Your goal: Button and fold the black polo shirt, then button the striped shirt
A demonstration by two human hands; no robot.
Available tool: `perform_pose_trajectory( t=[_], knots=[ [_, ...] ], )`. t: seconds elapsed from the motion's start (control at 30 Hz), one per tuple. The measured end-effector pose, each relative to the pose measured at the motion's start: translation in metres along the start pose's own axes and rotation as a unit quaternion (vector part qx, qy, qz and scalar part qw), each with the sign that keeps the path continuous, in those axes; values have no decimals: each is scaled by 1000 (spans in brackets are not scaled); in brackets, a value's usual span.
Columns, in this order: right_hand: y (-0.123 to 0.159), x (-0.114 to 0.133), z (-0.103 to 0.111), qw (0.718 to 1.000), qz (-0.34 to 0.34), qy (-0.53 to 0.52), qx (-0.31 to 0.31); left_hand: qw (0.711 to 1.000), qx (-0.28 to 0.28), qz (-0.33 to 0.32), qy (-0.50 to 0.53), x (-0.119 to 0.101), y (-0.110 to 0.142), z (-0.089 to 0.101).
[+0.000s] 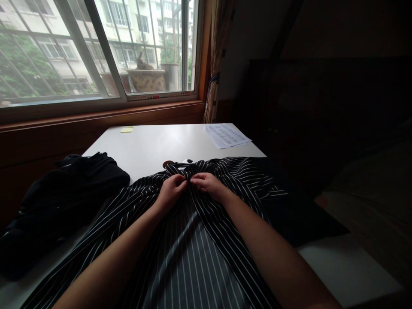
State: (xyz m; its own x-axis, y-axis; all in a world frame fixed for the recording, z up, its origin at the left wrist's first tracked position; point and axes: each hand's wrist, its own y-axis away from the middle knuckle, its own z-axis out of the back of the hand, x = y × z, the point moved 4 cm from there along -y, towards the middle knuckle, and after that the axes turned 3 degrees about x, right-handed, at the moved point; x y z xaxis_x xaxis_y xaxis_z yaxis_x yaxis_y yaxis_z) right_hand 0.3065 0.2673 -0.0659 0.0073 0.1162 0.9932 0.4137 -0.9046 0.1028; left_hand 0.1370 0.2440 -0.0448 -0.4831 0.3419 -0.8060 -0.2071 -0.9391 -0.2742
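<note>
Black cloth garment with thin white stripes, head view: spread lengthwise on a white flat-topped table, far end gathered. Bare left hand and bare right hand lie near each other, not touching; fingertips of each pinch the gathered cloth. Crumpled dark fabric pile lies to the left. Printed white paper sheets lie at the far right corner, a small yellow paper slip far left. Partly hidden, a small round white object beyond the cloth cannot be identified.
</note>
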Motion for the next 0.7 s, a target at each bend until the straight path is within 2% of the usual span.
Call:
perform_pose_trajectory(
  t=[0.23, 0.37, 0.5, 0.7],
  knots=[
    [0, -1, 1, 999, 4, 30, -21, 997, 22, 52, 49, 13, -3, 0],
    [-4, -5, 5, 998, 21, 18, -62, 996, 19, 67, 61, 17, -4, 3],
    [-5, -6, 11, 990, 73, 21, -121, 998, -13, 61, 25, 17, -4, 10],
    [-3, -6, 12, 984, 110, 44, -135, 997, -48, 14, -61, 18, -6, 16]
  ],
)
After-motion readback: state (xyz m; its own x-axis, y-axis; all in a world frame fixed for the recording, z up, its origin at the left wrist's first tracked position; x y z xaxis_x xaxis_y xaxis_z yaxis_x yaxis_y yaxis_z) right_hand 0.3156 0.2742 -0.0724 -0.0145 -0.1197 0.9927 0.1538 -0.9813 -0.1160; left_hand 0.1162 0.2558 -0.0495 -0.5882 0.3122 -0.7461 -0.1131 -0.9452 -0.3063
